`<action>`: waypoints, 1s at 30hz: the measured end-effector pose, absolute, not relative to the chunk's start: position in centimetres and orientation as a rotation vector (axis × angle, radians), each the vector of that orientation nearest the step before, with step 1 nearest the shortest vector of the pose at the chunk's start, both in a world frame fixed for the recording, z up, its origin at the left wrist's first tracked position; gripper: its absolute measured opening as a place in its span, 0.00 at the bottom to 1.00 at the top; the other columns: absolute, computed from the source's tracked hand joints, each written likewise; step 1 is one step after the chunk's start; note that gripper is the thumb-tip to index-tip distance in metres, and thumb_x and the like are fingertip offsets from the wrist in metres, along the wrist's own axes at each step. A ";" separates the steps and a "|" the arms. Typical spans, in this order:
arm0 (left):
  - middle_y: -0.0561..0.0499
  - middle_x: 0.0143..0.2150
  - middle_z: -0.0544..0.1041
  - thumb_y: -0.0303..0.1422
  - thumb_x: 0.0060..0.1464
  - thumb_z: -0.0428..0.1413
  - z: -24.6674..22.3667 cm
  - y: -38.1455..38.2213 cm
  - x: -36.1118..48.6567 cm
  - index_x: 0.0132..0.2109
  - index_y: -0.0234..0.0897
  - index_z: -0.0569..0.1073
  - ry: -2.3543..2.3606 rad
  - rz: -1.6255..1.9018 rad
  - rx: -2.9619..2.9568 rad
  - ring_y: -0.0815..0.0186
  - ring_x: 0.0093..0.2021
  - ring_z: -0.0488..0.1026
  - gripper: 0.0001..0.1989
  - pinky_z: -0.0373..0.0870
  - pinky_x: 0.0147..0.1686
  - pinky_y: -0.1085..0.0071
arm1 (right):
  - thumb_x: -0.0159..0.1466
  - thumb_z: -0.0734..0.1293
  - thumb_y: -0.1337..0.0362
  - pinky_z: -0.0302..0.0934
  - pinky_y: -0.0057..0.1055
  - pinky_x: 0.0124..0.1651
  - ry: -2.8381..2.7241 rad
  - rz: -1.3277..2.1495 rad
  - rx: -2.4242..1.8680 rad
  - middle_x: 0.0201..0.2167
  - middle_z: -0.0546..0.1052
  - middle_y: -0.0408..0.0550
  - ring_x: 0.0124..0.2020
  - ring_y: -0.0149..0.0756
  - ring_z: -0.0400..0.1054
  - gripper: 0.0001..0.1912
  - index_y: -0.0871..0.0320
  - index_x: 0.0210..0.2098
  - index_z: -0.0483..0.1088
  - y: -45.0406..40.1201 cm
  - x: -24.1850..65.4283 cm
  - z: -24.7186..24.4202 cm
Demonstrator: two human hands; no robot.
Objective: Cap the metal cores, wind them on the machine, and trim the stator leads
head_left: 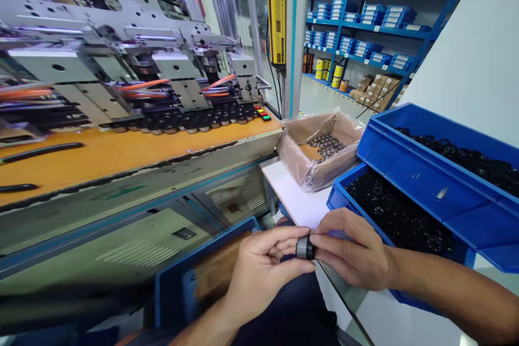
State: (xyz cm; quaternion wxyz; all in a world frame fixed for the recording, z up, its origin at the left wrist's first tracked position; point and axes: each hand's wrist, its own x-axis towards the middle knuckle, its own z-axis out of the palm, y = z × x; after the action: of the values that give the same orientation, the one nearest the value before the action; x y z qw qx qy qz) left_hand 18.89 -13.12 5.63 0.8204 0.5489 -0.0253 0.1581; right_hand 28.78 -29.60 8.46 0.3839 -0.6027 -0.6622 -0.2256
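Observation:
Between my two hands, above my lap, is a small motor stator core [303, 247], a grey metal ring with a black plastic part on its right side. The fingers and thumb of my left hand [267, 259] pinch it from the left. From the right, my right hand [354, 248] closes its fingertips on the black side. Whether the black part is seated fully against the grey ring cannot be made out. Close to my right hand stands a lower blue bin [338, 197] of black plastic parts [389, 208].
An upper blue bin [430, 173] of similar parts overlaps the lower one. A plastic-lined cardboard box [300, 165] holds small metal rings [328, 146]. At left, a machine [174, 70] stands behind an orange worktop [133, 154] with a row of cores [203, 121]. Another blue bin [162, 292] is below.

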 end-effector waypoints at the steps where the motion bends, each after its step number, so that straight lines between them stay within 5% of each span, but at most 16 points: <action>1: 0.49 0.32 0.85 0.16 0.38 0.70 5.6 -13.1 18.9 0.40 0.41 0.84 -0.056 0.327 1.166 0.60 0.31 0.84 0.21 0.82 0.35 0.74 | 0.66 0.66 0.74 0.73 0.34 0.42 -1.690 -0.583 -1.536 0.37 0.74 0.55 0.40 0.36 0.71 0.10 0.67 0.48 0.70 -29.6 28.8 8.5; 11: 0.51 0.38 0.86 0.20 0.40 0.71 5.1 -14.8 18.8 0.39 0.44 0.83 -0.008 0.439 1.126 0.63 0.37 0.84 0.18 0.81 0.39 0.77 | 0.66 0.66 0.70 0.71 0.35 0.31 -1.840 -0.848 -1.550 0.30 0.75 0.54 0.34 0.40 0.71 0.10 0.73 0.43 0.73 -29.6 29.2 8.3; 22: 0.49 0.38 0.85 0.24 0.47 0.69 5.7 -11.7 18.4 0.46 0.42 0.82 -0.376 0.920 1.892 0.64 0.35 0.82 0.18 0.79 0.39 0.74 | 0.64 0.63 0.77 0.77 0.38 0.42 -1.700 -0.513 -1.558 0.37 0.78 0.59 0.41 0.39 0.73 0.13 0.69 0.48 0.69 -29.5 28.3 8.4; 30: 0.49 0.44 0.82 0.35 0.45 0.71 4.0 -14.2 19.4 0.42 0.44 0.82 -0.072 0.487 1.157 0.67 0.43 0.79 0.15 0.76 0.41 0.78 | 0.64 0.64 0.77 0.75 0.38 0.43 -1.701 -0.699 -1.561 0.37 0.76 0.59 0.43 0.41 0.72 0.10 0.68 0.45 0.70 -29.2 28.5 8.3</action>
State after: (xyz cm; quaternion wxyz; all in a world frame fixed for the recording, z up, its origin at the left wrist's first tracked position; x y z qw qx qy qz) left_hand 19.45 -14.21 3.99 0.8089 0.5410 -0.0338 0.2276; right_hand 28.53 -29.22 8.25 0.3569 -0.6044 -0.6587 -0.2709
